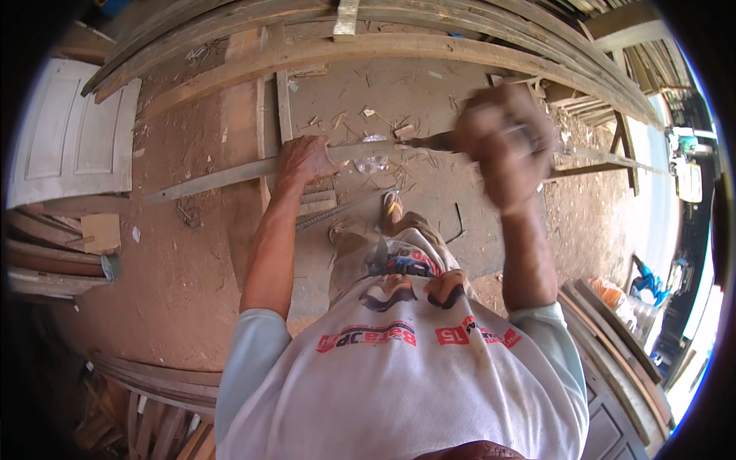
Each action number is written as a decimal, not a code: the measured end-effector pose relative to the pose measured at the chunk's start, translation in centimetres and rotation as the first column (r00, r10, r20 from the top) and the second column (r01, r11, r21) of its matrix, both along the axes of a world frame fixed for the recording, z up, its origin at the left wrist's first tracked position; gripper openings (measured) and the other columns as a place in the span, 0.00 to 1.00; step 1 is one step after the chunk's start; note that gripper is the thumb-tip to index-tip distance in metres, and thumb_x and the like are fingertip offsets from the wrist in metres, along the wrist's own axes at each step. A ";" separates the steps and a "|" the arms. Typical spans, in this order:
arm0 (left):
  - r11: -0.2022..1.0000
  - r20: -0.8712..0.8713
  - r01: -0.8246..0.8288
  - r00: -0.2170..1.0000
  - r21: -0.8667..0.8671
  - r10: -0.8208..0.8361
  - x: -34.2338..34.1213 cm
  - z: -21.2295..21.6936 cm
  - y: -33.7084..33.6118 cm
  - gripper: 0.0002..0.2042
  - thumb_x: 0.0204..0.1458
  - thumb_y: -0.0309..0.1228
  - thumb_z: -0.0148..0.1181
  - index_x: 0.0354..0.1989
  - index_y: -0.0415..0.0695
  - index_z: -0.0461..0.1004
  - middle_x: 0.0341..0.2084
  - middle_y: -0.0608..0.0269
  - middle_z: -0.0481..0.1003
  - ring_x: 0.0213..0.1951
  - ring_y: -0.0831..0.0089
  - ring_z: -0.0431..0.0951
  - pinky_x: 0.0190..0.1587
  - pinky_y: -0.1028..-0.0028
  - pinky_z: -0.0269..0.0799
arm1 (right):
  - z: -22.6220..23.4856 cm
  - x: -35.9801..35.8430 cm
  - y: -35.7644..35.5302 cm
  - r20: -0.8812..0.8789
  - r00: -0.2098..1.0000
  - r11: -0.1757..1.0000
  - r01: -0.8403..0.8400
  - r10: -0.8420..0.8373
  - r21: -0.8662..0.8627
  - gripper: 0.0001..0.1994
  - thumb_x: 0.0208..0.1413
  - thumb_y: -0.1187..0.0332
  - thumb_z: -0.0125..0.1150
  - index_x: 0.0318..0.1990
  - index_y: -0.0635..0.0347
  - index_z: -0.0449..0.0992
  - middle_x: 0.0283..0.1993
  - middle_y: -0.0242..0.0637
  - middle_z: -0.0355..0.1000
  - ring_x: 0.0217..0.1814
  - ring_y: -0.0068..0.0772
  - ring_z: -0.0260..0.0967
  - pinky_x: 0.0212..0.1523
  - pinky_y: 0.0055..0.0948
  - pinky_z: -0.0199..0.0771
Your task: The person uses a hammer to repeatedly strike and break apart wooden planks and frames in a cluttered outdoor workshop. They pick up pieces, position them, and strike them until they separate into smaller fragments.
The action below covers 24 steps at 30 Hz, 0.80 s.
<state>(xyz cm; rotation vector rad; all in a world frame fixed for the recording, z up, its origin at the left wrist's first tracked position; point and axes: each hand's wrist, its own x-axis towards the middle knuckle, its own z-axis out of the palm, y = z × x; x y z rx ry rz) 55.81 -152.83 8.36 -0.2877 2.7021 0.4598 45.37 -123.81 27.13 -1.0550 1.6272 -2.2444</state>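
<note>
A long, narrow wooden strip [222,177] lies crosswise in front of me, running from the left past my body to the right. My left hand [304,159] is closed over the strip, its thumb on the near side. My right hand [507,142] is blurred by motion and looks closed round a dark, tapering tool [433,142]. The tool's narrow end reaches left to the strip, at a pale, rough spot. Blur and the fist hide the rest of the tool, so its kind cannot be told.
Long boards [368,47] span the far side, with a short wood block [346,19] on them. Wood chips and a crumpled clear plastic piece [372,163] litter the ground. A white panelled door [73,134] stands at left. Planks [613,345] are stacked at lower right.
</note>
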 end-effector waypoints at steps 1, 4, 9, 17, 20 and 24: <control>1.000 -0.022 0.004 1.000 -0.007 -0.005 -0.7 -0.1 -0.2 0.29 0.42 0.53 0.71 0.48 0.44 0.80 0.41 0.47 0.82 0.47 0.51 0.82 0.51 0.58 0.76 | 0.3 -0.5 0.2 0.048 0.999 0.999 0.011 -0.010 -0.035 0.10 0.60 0.64 0.53 0.32 0.62 0.73 0.24 0.38 0.69 0.24 0.28 0.66 0.25 0.28 0.67; 0.999 -0.041 0.017 0.999 -0.045 -0.018 -0.2 -1.5 -0.3 0.29 0.42 0.53 0.71 0.47 0.44 0.80 0.41 0.47 0.82 0.47 0.53 0.82 0.51 0.59 0.76 | 0.7 -1.3 0.4 0.230 0.973 0.990 0.049 -0.017 -0.134 0.10 0.62 0.68 0.48 0.28 0.59 0.68 0.20 0.36 0.64 0.20 0.24 0.61 0.23 0.24 0.65; 1.000 -0.010 0.009 1.000 -0.008 -0.009 -1.9 -0.4 0.5 0.28 0.41 0.52 0.71 0.47 0.45 0.81 0.43 0.49 0.82 0.49 0.57 0.81 0.53 0.61 0.76 | 1.0 -1.9 -0.9 -0.101 0.979 0.972 0.191 -0.178 0.136 0.13 0.62 0.64 0.48 0.26 0.59 0.68 0.23 0.36 0.68 0.20 0.24 0.61 0.25 0.26 0.67; 0.996 0.017 0.039 0.999 0.081 -0.041 -3.4 -0.4 -0.8 0.32 0.40 0.55 0.71 0.54 0.51 0.79 0.44 0.50 0.82 0.49 0.52 0.81 0.54 0.59 0.75 | 3.2 -5.5 10.8 0.149 0.878 0.858 0.478 -0.456 -0.188 0.10 0.59 0.67 0.45 0.24 0.54 0.63 0.19 0.29 0.53 0.20 0.26 0.51 0.28 0.32 0.58; 0.995 0.092 0.046 0.994 0.090 -0.054 -3.0 -0.1 -0.6 0.32 0.41 0.55 0.70 0.54 0.50 0.79 0.45 0.50 0.82 0.49 0.52 0.81 0.55 0.59 0.75 | 7.3 -1.0 7.7 -0.061 0.956 0.925 0.261 -0.288 -0.276 0.11 0.63 0.70 0.40 0.27 0.58 0.62 0.18 0.33 0.52 0.19 0.29 0.51 0.26 0.35 0.57; 1.000 0.074 0.025 0.997 0.012 -0.026 -3.0 -0.5 -1.1 0.32 0.42 0.54 0.70 0.55 0.49 0.79 0.45 0.50 0.82 0.50 0.52 0.81 0.55 0.59 0.74 | 7.8 0.3 5.7 -0.157 0.957 0.940 0.195 -0.244 -0.278 0.12 0.65 0.68 0.38 0.29 0.60 0.63 0.20 0.36 0.55 0.19 0.30 0.53 0.25 0.36 0.61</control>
